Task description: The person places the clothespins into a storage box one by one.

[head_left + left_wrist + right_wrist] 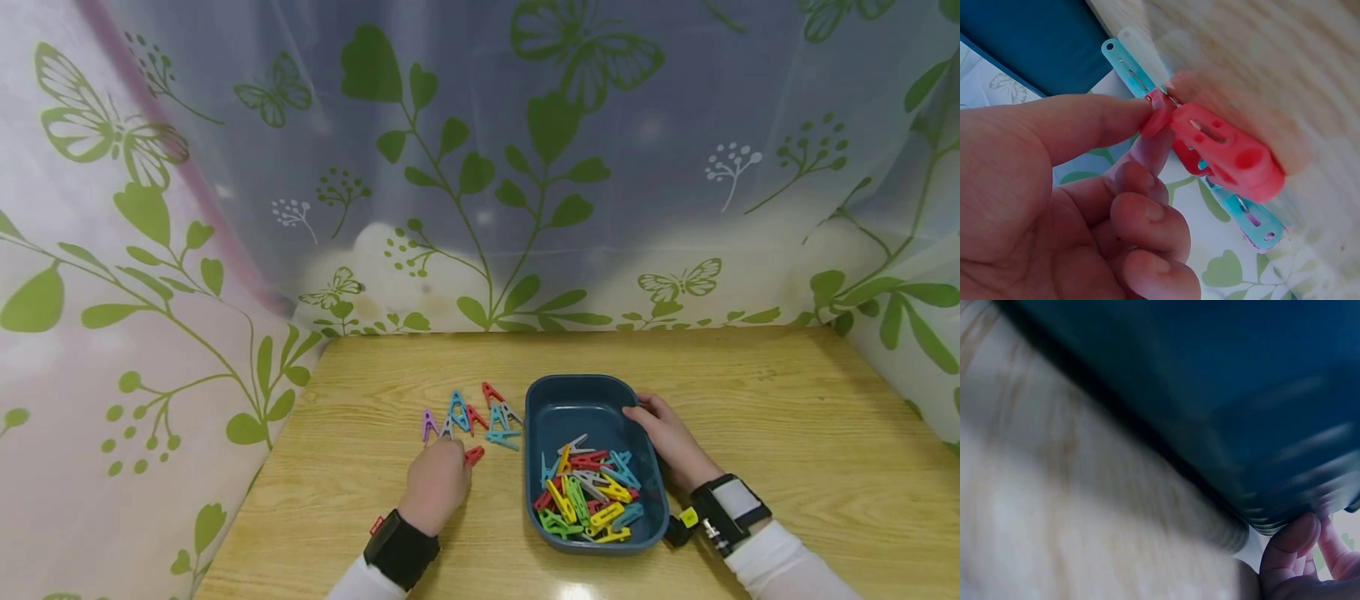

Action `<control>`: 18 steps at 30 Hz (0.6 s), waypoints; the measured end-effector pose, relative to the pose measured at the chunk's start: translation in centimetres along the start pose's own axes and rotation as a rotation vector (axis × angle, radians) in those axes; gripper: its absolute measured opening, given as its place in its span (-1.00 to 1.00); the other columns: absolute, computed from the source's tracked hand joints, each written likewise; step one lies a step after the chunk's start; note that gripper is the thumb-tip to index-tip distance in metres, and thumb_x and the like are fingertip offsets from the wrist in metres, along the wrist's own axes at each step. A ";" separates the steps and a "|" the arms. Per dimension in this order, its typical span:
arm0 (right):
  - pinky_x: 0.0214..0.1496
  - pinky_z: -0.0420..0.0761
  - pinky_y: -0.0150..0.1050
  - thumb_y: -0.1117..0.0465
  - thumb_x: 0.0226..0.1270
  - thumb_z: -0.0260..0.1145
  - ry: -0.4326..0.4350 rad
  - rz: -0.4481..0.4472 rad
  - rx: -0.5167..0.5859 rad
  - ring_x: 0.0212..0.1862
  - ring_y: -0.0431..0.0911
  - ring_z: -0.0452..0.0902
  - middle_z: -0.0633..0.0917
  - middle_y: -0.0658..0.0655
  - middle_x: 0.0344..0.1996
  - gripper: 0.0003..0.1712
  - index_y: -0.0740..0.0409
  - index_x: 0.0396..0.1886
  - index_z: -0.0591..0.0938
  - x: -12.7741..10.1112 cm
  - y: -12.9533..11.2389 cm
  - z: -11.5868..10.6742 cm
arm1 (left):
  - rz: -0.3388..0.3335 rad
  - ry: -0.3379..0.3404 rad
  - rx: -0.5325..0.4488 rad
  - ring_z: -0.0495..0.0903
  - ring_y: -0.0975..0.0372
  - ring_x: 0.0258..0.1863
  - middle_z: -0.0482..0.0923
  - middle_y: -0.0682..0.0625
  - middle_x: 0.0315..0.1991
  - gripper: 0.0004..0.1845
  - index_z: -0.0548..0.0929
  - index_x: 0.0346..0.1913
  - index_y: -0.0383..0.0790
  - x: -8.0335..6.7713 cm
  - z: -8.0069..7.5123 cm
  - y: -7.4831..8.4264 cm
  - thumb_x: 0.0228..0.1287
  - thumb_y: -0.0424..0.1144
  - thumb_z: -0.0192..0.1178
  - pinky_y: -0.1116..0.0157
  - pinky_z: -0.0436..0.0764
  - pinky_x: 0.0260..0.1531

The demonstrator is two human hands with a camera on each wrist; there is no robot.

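My left hand (438, 483) is low over the table, left of a dark blue plastic basin (545, 392). Its thumb and forefinger pinch one end of a red clothespin (1229, 150), while the other fingers curl loosely toward the palm. Just beyond that hand lie several loose clothespins, among them a purple one (429, 425), a bright blue one (458, 410) and a light blue one (503, 438). My right hand (670, 437) grips the basin's right side, thumb at the rim; its other fingers are partly hidden. Inside the basin's near half is a pile of mixed clothespins, including a green one (577, 500).
Everything stands on a wood-grain table (780, 433). A curtain (480, 167) printed with leaves and butterflies hangs behind the table and along both sides. Each wrist wears a black strap, and a small black device (678, 530) sits near the basin's right side.
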State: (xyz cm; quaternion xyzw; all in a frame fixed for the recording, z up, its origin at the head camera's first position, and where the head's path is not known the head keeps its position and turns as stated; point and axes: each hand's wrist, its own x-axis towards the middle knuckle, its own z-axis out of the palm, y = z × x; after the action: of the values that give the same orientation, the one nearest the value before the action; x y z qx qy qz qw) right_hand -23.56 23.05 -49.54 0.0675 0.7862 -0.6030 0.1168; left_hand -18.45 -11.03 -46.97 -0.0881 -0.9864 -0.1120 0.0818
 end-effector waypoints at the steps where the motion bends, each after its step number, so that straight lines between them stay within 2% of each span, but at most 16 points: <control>1: 0.08 0.51 -0.24 -0.15 0.62 0.07 -0.001 -0.002 0.002 0.19 0.09 0.44 0.39 0.35 0.33 -0.24 0.27 0.51 0.17 0.0 0.0 0.0 | -0.005 -0.002 -0.005 0.58 0.11 -0.56 0.56 -0.06 -0.51 -0.82 0.63 -0.42 -0.27 0.0 0.0 0.1 0.25 -0.31 0.42 0.18 0.52 -0.62; 6: 0.05 0.50 -0.27 -0.14 0.62 0.07 0.002 -0.001 -0.001 0.19 0.10 0.44 0.39 0.36 0.33 -0.25 0.28 0.51 0.18 0.1 0.0 0.0 | 0.003 0.037 -0.032 0.59 0.12 -0.52 0.55 -0.07 -0.46 -0.83 0.66 -0.35 -0.30 0.2 -0.3 0.3 0.29 -0.28 0.41 0.19 0.52 -0.61; 11: 0.03 0.51 -0.29 -0.12 0.63 0.07 -0.002 0.002 0.007 0.21 0.12 0.43 0.36 0.37 0.35 -0.24 0.29 0.52 0.15 0.2 0.1 -0.1 | 0.044 0.106 -0.035 0.66 0.06 -0.42 0.64 -0.12 -0.37 -0.82 0.69 -0.23 -0.33 0.5 -0.7 0.7 0.33 -0.25 0.40 0.15 0.62 -0.50; 14: 0.03 0.51 -0.30 -0.11 0.63 0.07 -0.004 0.004 0.007 0.21 0.12 0.43 0.36 0.37 0.35 -0.25 0.28 0.52 0.15 0.3 0.2 -0.1 | 0.072 0.139 -0.038 0.66 0.07 -0.42 0.64 -0.12 -0.36 -0.82 0.68 -0.23 -0.31 0.8 -1.1 1.2 0.34 -0.24 0.39 0.17 0.63 -0.49; 18: 0.05 0.50 -0.28 -0.12 0.64 0.06 -0.005 0.002 -0.003 0.22 0.13 0.43 0.36 0.37 0.35 -0.25 0.29 0.52 0.15 0.2 0.1 -0.1 | 0.107 0.154 -0.045 0.60 0.15 -0.47 0.58 -0.05 -0.40 -0.85 0.65 -0.29 -0.24 1.0 -1.9 2.3 0.34 -0.25 0.39 0.26 0.53 -0.53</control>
State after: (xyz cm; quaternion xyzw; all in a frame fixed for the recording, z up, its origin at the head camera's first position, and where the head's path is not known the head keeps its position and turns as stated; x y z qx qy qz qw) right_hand -23.72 23.14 -49.71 0.0666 0.7869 -0.6018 0.1195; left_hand -18.72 -9.15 -44.45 -0.1334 -0.9683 -0.1361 0.1612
